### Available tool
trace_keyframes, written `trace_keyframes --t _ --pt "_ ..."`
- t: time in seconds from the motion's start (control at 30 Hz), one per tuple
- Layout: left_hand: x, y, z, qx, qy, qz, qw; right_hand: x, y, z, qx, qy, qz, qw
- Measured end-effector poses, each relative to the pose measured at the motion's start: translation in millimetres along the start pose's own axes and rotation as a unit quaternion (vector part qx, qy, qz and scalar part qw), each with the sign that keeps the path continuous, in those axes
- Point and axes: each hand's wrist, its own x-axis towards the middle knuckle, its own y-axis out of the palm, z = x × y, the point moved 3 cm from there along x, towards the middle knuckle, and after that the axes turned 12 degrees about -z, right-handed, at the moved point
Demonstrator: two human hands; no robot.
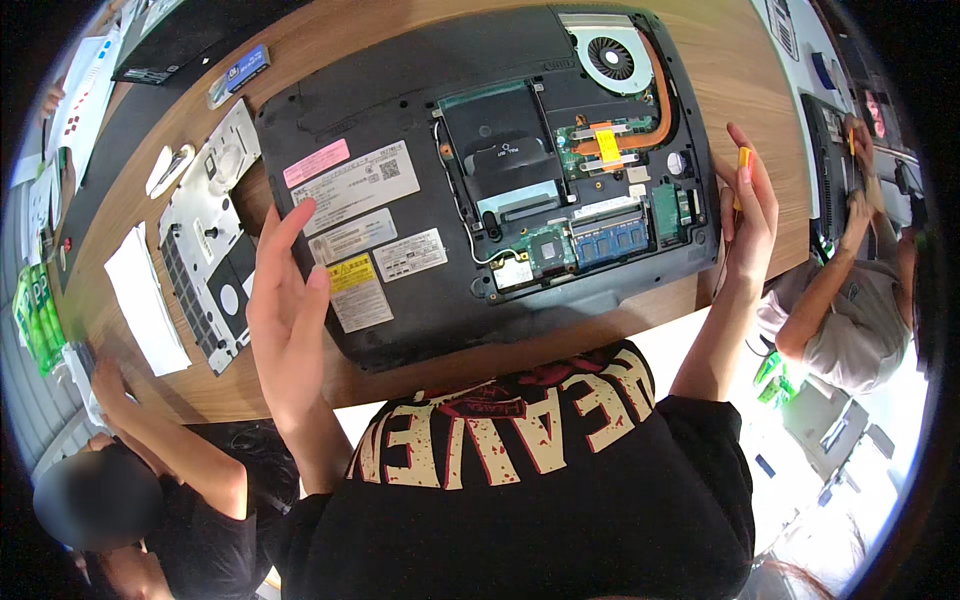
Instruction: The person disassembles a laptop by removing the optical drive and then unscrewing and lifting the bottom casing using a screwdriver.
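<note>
A black laptop (pixel 400 310) lies upside down on the wooden table, its bottom cover off. Bared inside are a cooling fan (pixel 612 60), a copper heat pipe (pixel 660 100), a blue memory module (pixel 612 243) and an empty-looking drive bay (pixel 495 125). My left hand (pixel 285 300) is at the laptop's near left edge, fingers spread, thumb and fingertips over the printed labels (pixel 360 185); nothing is in it. My right hand (pixel 752 205), beside the right edge, has its fingers closed round a yellow-handled screwdriver (pixel 743 165), mostly hidden by the hand.
Left of the laptop lie a removed grey-and-black cover panel (pixel 205 235), white paper (pixel 145 300) and a small blue box (pixel 245 68). A person in black (pixel 190 480) sits at the left. At the right, another person (pixel 850 310) works on a dark laptop (pixel 825 165).
</note>
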Motion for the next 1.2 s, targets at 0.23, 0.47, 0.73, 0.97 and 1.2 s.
trace_keyframes --t 0.23,0.47,0.73,0.97,1.2 --pt "-7 -7 8 -0.135 -0.074 -0.043 0.987 -1 -2 -1 -0.041 -0.028 -0.01 0.999" --pt "-43 -32 0 -0.088 -0.152 0.01 0.984 1 -2 -10 -0.094 -0.119 0.018 0.988" --pt "-49 -15 -14 -0.116 -0.108 -0.037 0.987 -1 0 -1 -0.145 -0.187 0.025 0.971" --pt "-51 -17 -8 -0.074 -0.089 -0.059 0.992 0 3 -6 -0.109 -0.171 0.025 0.979" --pt "-20 -2 -5 0.261 -0.016 -0.058 0.963 -1 -2 -12 -0.052 -0.132 0.01 0.99"
